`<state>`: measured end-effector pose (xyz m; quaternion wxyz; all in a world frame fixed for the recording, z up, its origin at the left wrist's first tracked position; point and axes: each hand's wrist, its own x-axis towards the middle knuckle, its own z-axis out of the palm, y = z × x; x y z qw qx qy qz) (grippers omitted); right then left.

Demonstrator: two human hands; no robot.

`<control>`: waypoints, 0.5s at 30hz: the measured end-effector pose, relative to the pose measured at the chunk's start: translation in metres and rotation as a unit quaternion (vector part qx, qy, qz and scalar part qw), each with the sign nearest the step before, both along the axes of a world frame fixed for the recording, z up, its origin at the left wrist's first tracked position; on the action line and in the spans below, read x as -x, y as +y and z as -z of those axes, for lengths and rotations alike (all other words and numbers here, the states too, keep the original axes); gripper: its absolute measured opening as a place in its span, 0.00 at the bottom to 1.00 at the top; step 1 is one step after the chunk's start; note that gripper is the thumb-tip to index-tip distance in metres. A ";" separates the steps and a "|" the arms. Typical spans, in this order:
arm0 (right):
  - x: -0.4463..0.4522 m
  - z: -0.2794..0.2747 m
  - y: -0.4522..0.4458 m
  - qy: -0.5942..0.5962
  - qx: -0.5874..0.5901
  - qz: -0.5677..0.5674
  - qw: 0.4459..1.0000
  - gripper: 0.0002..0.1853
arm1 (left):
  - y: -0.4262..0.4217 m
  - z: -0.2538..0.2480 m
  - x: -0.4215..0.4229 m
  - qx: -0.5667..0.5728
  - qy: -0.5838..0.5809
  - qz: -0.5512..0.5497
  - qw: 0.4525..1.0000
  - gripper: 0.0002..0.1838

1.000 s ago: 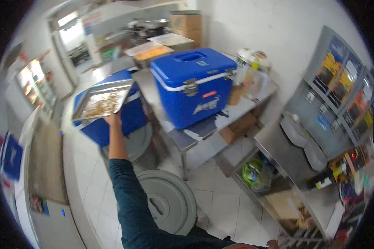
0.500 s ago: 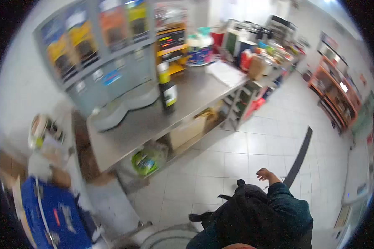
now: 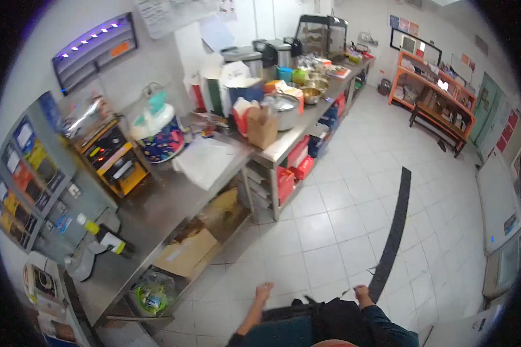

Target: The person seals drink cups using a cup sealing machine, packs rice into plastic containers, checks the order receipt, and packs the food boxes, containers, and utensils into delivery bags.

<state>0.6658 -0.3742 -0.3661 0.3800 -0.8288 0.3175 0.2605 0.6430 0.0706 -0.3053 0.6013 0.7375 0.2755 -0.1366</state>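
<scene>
Low in the view, my left hand point(image 3: 264, 291) hangs over the tiled floor with its fingers loosely curled together and nothing visible in them. My right hand point(image 3: 362, 294) is also closed, beside the end of a long dark strip point(image 3: 395, 231) on the floor; nothing shows in its fingers. Between the hands is dark clothing point(image 3: 336, 318) on my body. Neither hand touches a table.
To the left, a steel table point(image 3: 156, 214) bears a dark bottle point(image 3: 111, 240), a patterned container point(image 3: 158, 139) and white sheets point(image 3: 205, 162). Beyond it, another counter point(image 3: 283, 151) holds pots and bowls. An orange shelf point(image 3: 431, 87) and a bench point(image 3: 437, 118) stand at the back right.
The view has swung right, from the blue coolers to the long counters and floor. The metal tray that my left hand held is out of view. My right hand's fingers have curled in.
</scene>
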 end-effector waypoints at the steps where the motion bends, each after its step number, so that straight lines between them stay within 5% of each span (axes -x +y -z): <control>1: -0.013 0.014 0.000 -0.037 -0.151 0.083 0.984 0.17 | -0.004 0.018 -0.018 -0.037 -0.084 0.032 0.995 0.23; 3: -0.058 0.002 0.022 -0.040 -0.238 0.113 0.964 0.09 | -0.003 0.029 -0.051 -0.114 -0.133 0.094 0.980 0.27; 6: -0.159 -0.016 0.047 -0.035 -0.213 0.041 0.976 0.14 | -0.001 0.048 -0.096 -0.037 0.087 -0.007 0.995 0.27; 7: -0.191 -0.019 0.052 -0.060 -0.191 0.012 0.980 0.14 | 0.008 0.064 -0.115 -0.124 0.104 0.114 0.980 0.28; 9: -0.259 -0.005 0.045 -0.136 -0.118 -0.067 0.981 0.16 | 0.008 0.068 -0.155 0.051 0.233 -0.009 0.971 0.26; 11: -0.320 -0.019 0.024 -0.202 -0.050 -0.136 0.969 0.15 | -0.004 0.064 -0.211 -0.018 0.291 0.043 0.956 0.25; 12: -0.326 -0.025 0.018 -0.219 -0.019 -0.163 0.962 0.14 | -0.009 0.066 -0.240 0.061 0.198 -0.033 0.978 0.26; 14: -0.356 -0.036 -0.005 -0.271 0.042 -0.094 0.957 0.16 | -0.010 0.080 -0.336 0.127 0.225 0.054 0.965 0.26; 15: -0.354 -0.034 -0.029 -0.285 0.081 -0.065 0.953 0.17 | -0.027 0.080 -0.380 0.025 0.207 0.150 0.966 0.27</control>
